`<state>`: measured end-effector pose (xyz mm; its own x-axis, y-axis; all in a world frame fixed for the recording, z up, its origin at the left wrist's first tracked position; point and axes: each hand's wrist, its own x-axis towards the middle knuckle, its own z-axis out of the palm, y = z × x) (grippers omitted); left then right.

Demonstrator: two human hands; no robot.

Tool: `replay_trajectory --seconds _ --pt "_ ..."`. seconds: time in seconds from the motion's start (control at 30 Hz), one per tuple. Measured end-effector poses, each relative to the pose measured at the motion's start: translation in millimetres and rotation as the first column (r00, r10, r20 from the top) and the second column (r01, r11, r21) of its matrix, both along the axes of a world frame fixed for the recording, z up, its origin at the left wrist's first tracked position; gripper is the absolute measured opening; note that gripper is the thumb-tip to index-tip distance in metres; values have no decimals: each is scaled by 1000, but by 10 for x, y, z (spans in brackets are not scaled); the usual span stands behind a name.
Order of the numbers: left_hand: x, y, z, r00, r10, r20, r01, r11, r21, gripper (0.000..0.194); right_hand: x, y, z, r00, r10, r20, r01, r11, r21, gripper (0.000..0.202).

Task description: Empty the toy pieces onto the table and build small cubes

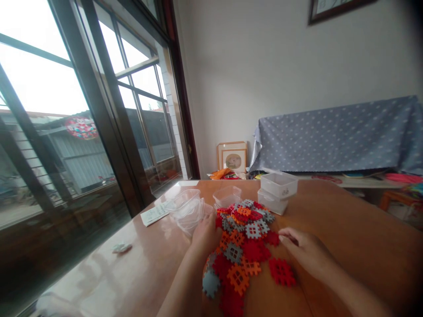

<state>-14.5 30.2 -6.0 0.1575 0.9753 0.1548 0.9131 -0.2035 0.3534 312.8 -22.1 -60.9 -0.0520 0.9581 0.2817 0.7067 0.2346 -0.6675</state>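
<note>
A heap of interlocking plastic tiles (253,230), red, orange and grey with toothed edges, lies on the table between my hands. My left hand (205,233) reaches along the heap's left side, by a stack of clear plastic tubs (188,215); its fingertips are blurred and partly hidden, so I cannot tell what they touch. At the heap's right edge, my right hand (306,248) has curled fingers, with thumb and fingertips closed at the rim of a red tile (272,238). Nearer to me, a separate red tile (282,271) lies below that hand.
Two stacked translucent boxes (277,193) stand behind the heap, and another clear tub (227,196) is left of them. A paper (154,214) and a small crumpled packet (121,248) lie on the left of the wooden table (350,237). Glass windows line the left side.
</note>
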Motion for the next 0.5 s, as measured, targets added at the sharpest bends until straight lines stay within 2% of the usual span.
replay_trajectory --seconds 0.13,0.27,0.4,0.5 --pt "19 16 -26 997 -69 29 68 997 32 27 -2 -1 18 1000 -3 -7 3 1000 4 36" --pt "5 -22 45 993 -109 46 106 993 54 23 11 4 -2 1000 -2 -19 2 1000 -6 36" --pt "4 -96 93 995 -99 -19 100 993 58 13 20 6 -19 1000 1 -14 -2 1000 -10 36" --pt "26 -136 90 989 -108 -99 111 993 28 15 11 -1 -5 1000 0 -13 0 1000 -10 35"
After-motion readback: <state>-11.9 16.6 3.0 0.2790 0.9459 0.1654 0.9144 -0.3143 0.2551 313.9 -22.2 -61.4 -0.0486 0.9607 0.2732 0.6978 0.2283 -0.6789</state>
